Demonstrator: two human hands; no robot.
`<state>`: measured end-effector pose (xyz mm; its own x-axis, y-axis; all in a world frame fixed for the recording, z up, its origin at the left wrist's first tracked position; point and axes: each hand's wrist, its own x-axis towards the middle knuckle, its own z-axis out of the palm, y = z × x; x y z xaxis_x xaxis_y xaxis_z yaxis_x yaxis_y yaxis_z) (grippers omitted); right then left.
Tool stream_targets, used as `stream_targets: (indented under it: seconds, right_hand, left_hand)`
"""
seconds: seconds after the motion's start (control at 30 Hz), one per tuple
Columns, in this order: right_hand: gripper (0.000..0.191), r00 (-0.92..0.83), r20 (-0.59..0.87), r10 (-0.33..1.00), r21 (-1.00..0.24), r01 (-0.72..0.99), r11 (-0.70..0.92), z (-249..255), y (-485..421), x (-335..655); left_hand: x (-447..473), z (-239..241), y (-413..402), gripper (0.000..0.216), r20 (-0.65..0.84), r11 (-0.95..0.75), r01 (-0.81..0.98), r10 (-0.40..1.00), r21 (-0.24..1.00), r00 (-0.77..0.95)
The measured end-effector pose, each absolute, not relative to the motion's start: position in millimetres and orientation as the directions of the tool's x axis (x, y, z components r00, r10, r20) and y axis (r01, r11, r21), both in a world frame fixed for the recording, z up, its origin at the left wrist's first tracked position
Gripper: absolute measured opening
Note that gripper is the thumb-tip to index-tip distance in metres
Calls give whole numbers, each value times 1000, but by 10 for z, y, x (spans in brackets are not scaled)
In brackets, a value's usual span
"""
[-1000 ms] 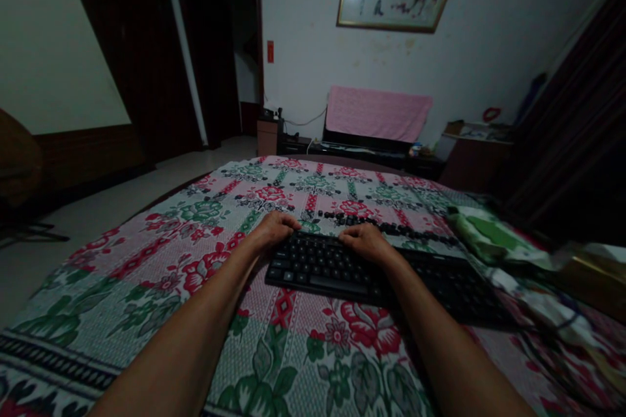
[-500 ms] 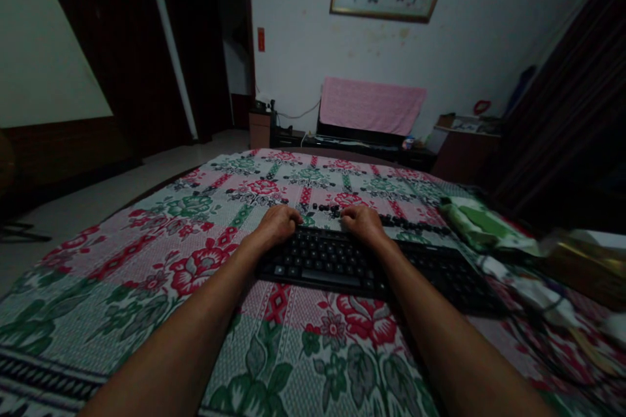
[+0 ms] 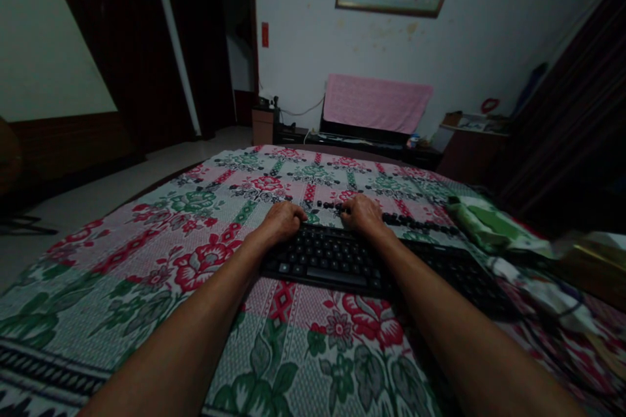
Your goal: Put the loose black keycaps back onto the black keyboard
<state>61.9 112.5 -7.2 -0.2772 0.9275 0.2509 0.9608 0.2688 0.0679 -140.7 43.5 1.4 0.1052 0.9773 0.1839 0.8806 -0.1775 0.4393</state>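
Note:
A black keyboard (image 3: 337, 258) lies on the flowered tablecloth in front of me. My left hand (image 3: 283, 220) is at its back left corner, fingers curled and closed against the keyboard's edge. Just behind the keyboard, a loose row of small black keycaps (image 3: 415, 221) runs across the cloth. My right hand (image 3: 362, 213) is over the back edge, its thumb and fingers pinched together at the row. Whatever lies between those fingertips is too small and dark to make out. My right forearm covers part of the keyboard.
On the right lie a green and white packet (image 3: 489, 225), a crumpled white bundle (image 3: 538, 293) with dark cables, and a brownish box (image 3: 591, 267). The patterned tablecloth (image 3: 195, 313) covers the table. Beyond it, a pink cloth (image 3: 376, 103) hangs over something by the wall.
The view has shifted slightly. My right hand has moved slightly, its fingertips turned down at the keycap row. My left hand stays at the keyboard's corner.

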Motion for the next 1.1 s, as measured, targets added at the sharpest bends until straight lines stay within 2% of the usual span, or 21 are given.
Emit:
stream_targets:
  seconds: [0.43,0.63,0.7,0.77,0.87,0.93,1.0,1.1]
  right_hand:
    - [26,-265,242,933,82,964,253,-73,1133,578]
    - [25,-266,302,916,61,964,259,-48,1103,573]
    - [25,-269,324,907,5,959,283,-10,1071,587]
    - [24,-302,302,904,-106,932,347,39,1016,610]
    - [25,-443,189,876,-372,793,482,108,886,652]
    - [25,-548,108,830,-522,679,516,141,780,677]
    - [23,-604,46,795,-596,623,507,165,684,693]
    - [21,-641,-15,767,-614,612,499,187,591,692]
  left_hand:
    - [-1401,26,411,33,175,-169,879,980,446,100]
    - [-1400,32,408,33,176,-169,875,979,453,98]
    - [-1398,40,406,33,164,-153,871,983,467,85]
    - [-1398,40,408,32,156,-142,867,985,477,75]
    - [-1393,30,415,33,149,-137,869,986,476,73]
    - [-1381,33,409,33,156,-147,872,984,467,83]
    - [-1358,55,388,32,170,-159,870,981,466,88]
    - [-1316,110,340,31,201,-180,858,975,480,92]
